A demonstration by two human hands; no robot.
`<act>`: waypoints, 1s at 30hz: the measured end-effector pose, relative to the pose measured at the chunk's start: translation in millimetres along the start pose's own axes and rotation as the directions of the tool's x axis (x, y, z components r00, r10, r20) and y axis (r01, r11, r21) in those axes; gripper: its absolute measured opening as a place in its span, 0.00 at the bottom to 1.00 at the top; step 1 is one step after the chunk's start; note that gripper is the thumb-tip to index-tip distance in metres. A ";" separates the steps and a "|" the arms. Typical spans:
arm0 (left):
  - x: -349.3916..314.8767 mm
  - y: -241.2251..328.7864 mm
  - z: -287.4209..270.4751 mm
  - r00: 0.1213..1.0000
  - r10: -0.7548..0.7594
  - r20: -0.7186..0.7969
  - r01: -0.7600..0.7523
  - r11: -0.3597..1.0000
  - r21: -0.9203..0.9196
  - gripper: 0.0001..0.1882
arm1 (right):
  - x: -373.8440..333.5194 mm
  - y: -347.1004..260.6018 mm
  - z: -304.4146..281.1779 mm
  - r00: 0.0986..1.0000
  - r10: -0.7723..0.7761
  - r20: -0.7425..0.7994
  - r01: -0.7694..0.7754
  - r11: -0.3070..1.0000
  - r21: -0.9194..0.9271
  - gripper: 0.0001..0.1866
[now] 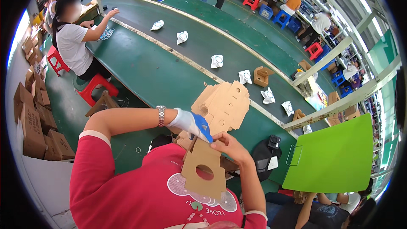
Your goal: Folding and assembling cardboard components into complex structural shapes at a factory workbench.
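Cardboard blank (pixel 207 157): probably light, stiff, creasable; grip edges. Left hand (pixel 192 124) and right hand (pixel 231 147) pinch its 12 o'clock edge.

We are holding our left arm (pixel 114 120) bent, its elbow (pixel 95 123) jutting out to the left, its forearm (pixel 137 116) lying across toward the right. Our left hand (pixel 193 124), gloved in white and blue, is pointing its fingers (pixel 204 128) downward and to the right. Our right arm (pixel 252 184) is slanting up from the lower edge, and our bare right hand (pixel 233 148) is pinching with thumb (pixel 217 145) and forefinger (pixel 219 135), just beside the gloved fingertips (pixel 209 138).
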State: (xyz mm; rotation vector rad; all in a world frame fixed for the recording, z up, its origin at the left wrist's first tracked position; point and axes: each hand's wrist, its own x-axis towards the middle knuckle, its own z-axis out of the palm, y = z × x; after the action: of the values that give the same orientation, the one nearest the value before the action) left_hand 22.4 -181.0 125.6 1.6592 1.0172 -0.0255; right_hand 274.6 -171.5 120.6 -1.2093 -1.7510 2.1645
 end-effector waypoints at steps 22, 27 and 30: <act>41.2 -89.9 72.6 0.594 0.223 -0.773 -0.419 0.906 -0.061 0.53 | 110.6 98.4 -2.3 0.492 -0.398 -0.775 -0.219 0.804 -0.552 0.16; 98.2 -65.7 44.6 0.433 0.380 -0.817 -0.260 0.921 0.291 0.67 | 118.3 100.7 1.7 0.481 -0.443 -0.756 -0.226 0.771 -0.596 0.17; 112.4 -48.0 29.2 0.564 0.402 -0.722 -0.135 0.907 0.399 0.67 | 110.8 100.2 -3.0 0.489 -0.434 -0.757 0.006 0.869 -0.495 0.16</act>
State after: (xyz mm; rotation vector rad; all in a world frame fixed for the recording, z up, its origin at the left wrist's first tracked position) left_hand 76.8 -137.6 20.9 2.1593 1.4421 0.9044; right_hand 239.7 -143.1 -21.8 -1.6073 -1.7331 0.6967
